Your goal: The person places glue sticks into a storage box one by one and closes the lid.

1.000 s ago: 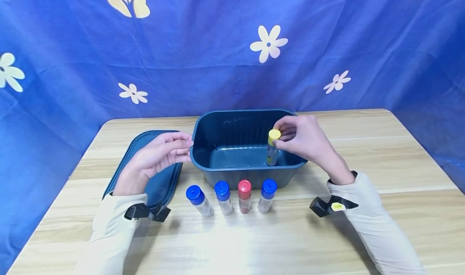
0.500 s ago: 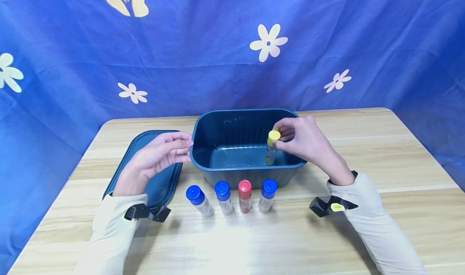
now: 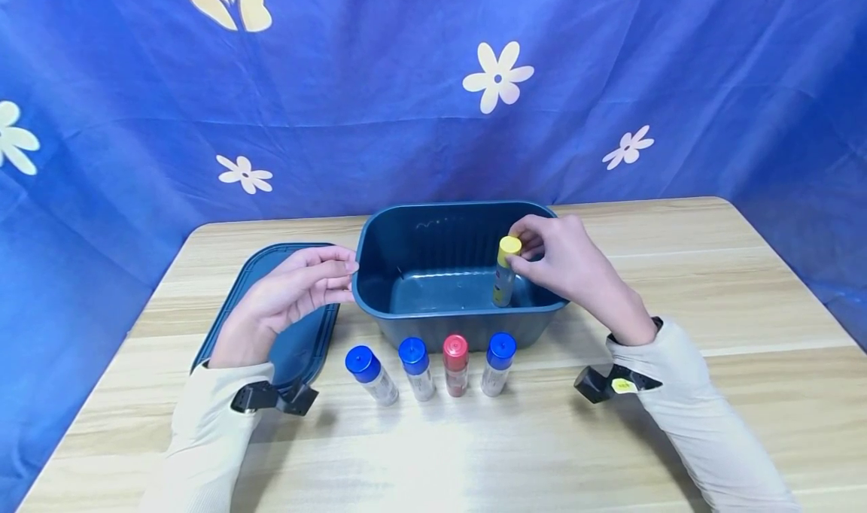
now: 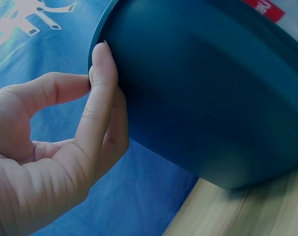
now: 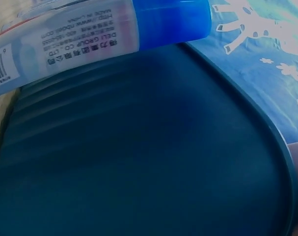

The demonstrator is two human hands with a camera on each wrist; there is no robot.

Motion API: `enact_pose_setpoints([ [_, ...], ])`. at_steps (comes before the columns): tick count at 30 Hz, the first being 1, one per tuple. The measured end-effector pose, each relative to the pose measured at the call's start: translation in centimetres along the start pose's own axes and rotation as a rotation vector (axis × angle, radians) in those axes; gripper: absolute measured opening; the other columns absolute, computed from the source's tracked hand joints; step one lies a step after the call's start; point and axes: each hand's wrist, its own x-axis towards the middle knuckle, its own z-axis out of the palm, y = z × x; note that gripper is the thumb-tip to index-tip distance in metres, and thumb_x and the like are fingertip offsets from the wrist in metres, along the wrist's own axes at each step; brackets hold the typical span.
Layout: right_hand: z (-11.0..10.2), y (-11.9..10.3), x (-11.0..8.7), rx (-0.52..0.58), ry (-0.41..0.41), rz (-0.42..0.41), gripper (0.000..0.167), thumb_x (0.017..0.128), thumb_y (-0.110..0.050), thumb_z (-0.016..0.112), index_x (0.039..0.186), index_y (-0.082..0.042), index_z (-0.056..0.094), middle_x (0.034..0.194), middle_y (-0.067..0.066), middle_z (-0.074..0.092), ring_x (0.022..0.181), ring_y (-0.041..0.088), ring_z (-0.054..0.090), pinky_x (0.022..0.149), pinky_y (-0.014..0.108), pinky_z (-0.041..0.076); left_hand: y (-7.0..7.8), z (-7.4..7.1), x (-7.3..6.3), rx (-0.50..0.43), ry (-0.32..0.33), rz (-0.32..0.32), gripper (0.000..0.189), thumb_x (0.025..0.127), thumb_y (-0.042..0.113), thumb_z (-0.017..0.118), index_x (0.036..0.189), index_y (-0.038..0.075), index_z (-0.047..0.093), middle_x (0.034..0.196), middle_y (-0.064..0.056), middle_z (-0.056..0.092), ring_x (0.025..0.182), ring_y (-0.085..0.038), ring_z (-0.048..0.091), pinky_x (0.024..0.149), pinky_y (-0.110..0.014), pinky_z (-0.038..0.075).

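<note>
From the head view, here's the right hand (image 3: 565, 257) over the right end of the dark blue-green bin (image 3: 467, 330), fingers pinching a yellow-capped tube (image 3: 503, 281) just below its top! The tube hangs cap-up within the bin, towards the right; whether its base touches the floor, I can't tell. Over on the left, the left hand (image 3: 291, 291) grips the bin's left rim between thumb and fingers, its palm above a flat dark lid (image 3: 305, 347) lying on the wooden bench (image 3: 609, 460).

And on the near side of the bin, four tubes line up, caps on top: a leftmost blue-capped tube (image 3: 373, 376), a second blue-capped tube (image 3: 416, 369), a red-capped tube (image 3: 456, 365), then a rightmost blue-capped tube (image 3: 498, 365). Blue flowered cloth (image 3: 379, 84) fills the far side.

To the left wrist view: there's that pinch up close, fingertips on the rim, fingers against the bin's outer wall, and a bit of red and white label (image 4: 269, 9) peeking past the bin.

Right wrist view now: a blue-capped tube with a printed label looms across the foreground, ribbed bin wall behind it. Just a sliver of skin shows at the right edge; how those fingers lie, I can't tell from here.
</note>
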Motion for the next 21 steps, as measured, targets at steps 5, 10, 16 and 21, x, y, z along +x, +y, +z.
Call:
enact_pose_setpoints([
  [5, 0.1, -0.1, 0.1, -0.019, -0.005, 0.013, 0.019, 0.084, -0.009, 0.072, 0.099, 0.002, 0.065, 0.088, 0.012, 0.071, 0.076, 0.021, 0.070, 0.071, 0.037, 0.059, 0.1, 0.1, 0.0, -0.001, 0.005, -0.001, 0.020, 0.100, -0.001, 0.045, 0.103, 0.003, 0.064, 0.095, -0.008, 0.069, 0.086, -0.017, 0.070, 0.084, -0.032, 0.056],
  [10, 0.0, -0.2, 0.1, -0.011, -0.023, 0.015, 0.020, 0.084, -0.009, 0.073, 0.098, 0.001, 0.064, 0.088, 0.011, 0.070, 0.078, 0.022, 0.070, 0.073, 0.038, 0.059, 0.1, 0.1, 0.0, 0.005, 0.014, -0.010, 0.020, 0.099, 0.000, 0.046, 0.103, 0.004, 0.065, 0.095, -0.007, 0.069, 0.085, -0.017, 0.070, 0.083, -0.031, 0.056],
  [16, -0.4, -0.4, -0.1, -0.013, -0.048, 0.041, 0.023, 0.085, -0.010, 0.072, 0.104, 0.000, 0.063, 0.094, 0.012, 0.070, 0.084, 0.023, 0.069, 0.078, 0.038, 0.058, 0.1, 0.0, 0.0, 0.003, 0.018, -0.015, 0.020, 0.099, 0.000, 0.046, 0.103, 0.004, 0.065, 0.095, -0.007, 0.069, 0.085, -0.017, 0.070, 0.083, -0.031, 0.056],
  [21, -1.3, -0.8, -0.5, -0.006, -0.015, 0.043, 0.024, 0.087, -0.009, 0.070, 0.108, 0.000, 0.063, 0.099, 0.013, 0.069, 0.087, 0.024, 0.068, 0.081, 0.040, 0.057, 0.0, 0.0, 0.1, 0.009, 0.022, -0.018, 0.020, 0.099, 0.000, 0.046, 0.105, 0.003, 0.065, 0.096, -0.008, 0.069, 0.084, -0.018, 0.070, 0.083, -0.031, 0.056],
])
